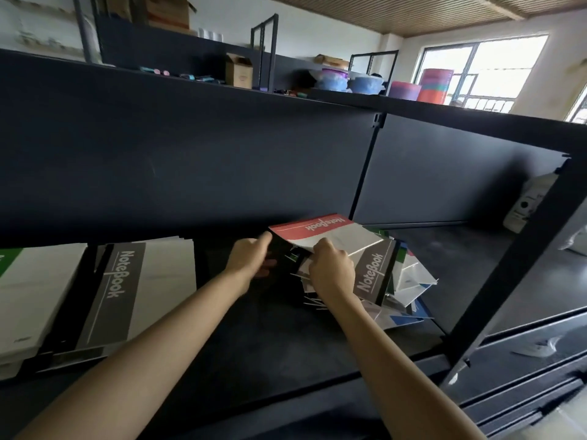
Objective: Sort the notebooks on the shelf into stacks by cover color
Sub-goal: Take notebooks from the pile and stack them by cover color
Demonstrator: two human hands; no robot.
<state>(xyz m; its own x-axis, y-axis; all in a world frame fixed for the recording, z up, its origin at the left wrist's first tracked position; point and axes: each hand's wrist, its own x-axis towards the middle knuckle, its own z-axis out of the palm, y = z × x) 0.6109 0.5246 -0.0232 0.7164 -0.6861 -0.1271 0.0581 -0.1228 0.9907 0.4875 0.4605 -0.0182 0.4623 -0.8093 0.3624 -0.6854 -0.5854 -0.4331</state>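
Atop the loose notebook pile [409, 281], left hand [251, 258] and right hand [333, 268] grip the red notebook [317, 227], fingers [321, 246] curled round its near edge; grey stack [127, 290] well left.

Dark metal shelving unit [190, 160] fills fgd; white walls [317, 36] behind. Bright window [476, 68] top rt; slatted ceiling [413, 11]; cardboard boxes [239, 71] up top.
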